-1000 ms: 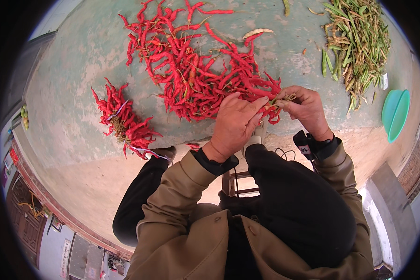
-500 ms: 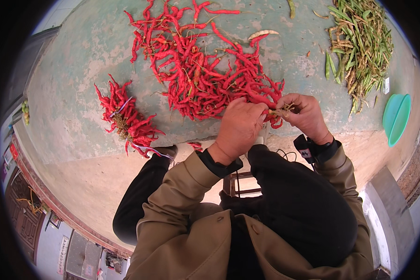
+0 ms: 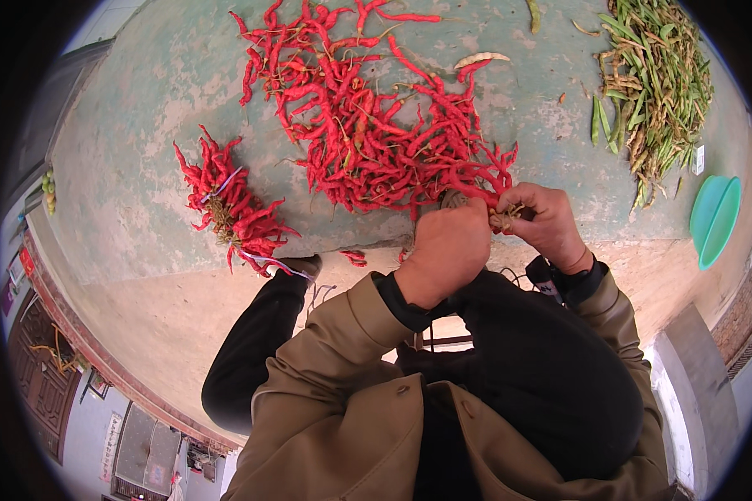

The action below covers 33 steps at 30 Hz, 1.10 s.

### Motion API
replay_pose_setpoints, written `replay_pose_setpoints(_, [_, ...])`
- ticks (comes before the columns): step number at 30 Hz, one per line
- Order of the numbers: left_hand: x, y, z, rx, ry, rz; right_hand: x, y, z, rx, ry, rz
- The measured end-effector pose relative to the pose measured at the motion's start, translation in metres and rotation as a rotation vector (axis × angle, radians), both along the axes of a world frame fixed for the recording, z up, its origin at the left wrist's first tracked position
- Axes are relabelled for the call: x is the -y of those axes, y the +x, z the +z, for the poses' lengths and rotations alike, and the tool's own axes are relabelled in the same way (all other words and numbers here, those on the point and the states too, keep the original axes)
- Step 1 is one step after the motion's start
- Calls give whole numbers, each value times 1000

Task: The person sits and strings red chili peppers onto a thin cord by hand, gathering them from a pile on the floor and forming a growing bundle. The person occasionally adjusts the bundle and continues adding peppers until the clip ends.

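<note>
A big loose heap of red chili peppers (image 3: 368, 125) lies on the green-grey concrete slab (image 3: 150, 125). My left hand (image 3: 447, 250) and my right hand (image 3: 543, 221) meet at the heap's near right edge. Both are closed around a small bunch of red chilies (image 3: 497, 188) whose dry stems (image 3: 505, 219) show between the fingers. A tied bundle of red chilies (image 3: 230, 209) with a pale string lies to the left, near the slab's edge.
A pile of green and brown bean pods (image 3: 656, 83) lies at the upper right. A turquoise plastic basin (image 3: 714, 219) stands on edge at the right. My dark-trousered legs and tan jacket fill the lower middle, over bare tan ground (image 3: 159, 334).
Both hands have stayed together at the heap's edge, working the small bunch of chilies. The view has shifted slightly, nothing else on the slab moved.
</note>
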<state>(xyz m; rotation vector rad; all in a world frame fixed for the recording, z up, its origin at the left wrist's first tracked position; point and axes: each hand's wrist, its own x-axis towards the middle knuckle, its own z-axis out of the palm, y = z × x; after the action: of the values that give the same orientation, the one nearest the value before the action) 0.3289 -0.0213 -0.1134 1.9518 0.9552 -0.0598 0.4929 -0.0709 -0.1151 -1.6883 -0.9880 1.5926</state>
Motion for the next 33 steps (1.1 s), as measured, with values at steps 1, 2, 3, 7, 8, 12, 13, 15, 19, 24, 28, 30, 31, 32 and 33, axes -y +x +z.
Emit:
replay_pose_setpoints(1, [0, 0, 0, -8, -5, -31, 0, -1, 0, 40, 13, 24])
replay_pose_setpoints(2, [-1, 1, 1, -16, -9, -62, 0, -2, 0, 83, 58, 60])
replay_pose_setpoints(3, [0, 1, 1, -47, -25, -104, 0, -3, 1, 123, 88, 94])
replay_pose_setpoints(7, [1, -4, -7, -44, -117, -88, -4, -1, 3, 141, 143, 158])
replay_pose_setpoints(8, [2, -9, -11, -21, -130, -64, -5, 3, 4, 138, 131, 70])
replay_pose_setpoints(12, [-8, -41, -47, -54, 9, 210, -16, 35, 15, 177, 60, -231])
replay_pose_setpoints(13, [-7, -48, -57, -61, 88, 204, -16, 40, 18, 161, 58, -256])
replay_pose_setpoints(15, [-4, -59, -74, -148, 172, 181, -15, 44, 21, 176, 51, -266])
replay_pose_setpoints(19, [14, -57, -89, -188, 193, 197, -13, 42, 17, 159, 62, -253])
replay_pose_setpoints(24, [25, -41, -95, -191, 235, 272, -12, 40, 13, 108, 66, -238])
replay_pose_setpoints(28, [25, -30, -109, -253, 256, 232, -11, 38, 12, 87, 28, -240])
replay_pose_setpoints(30, [20, -28, -114, -268, 291, 201, -11, 37, 12, 75, 31, -232])
replay_pose_setpoints(31, [18, -29, -114, -260, 303, 181, -11, 37, 12, 65, 28, -233])
replay_pose_setpoints(32, [15, -31, -112, -251, 315, 161, -11, 38, 12, 75, 35, -224])
replay_pose_setpoints(33, [10, -33, -110, -257, 292, 126, -11, 39, 12, 85, 44, -216])
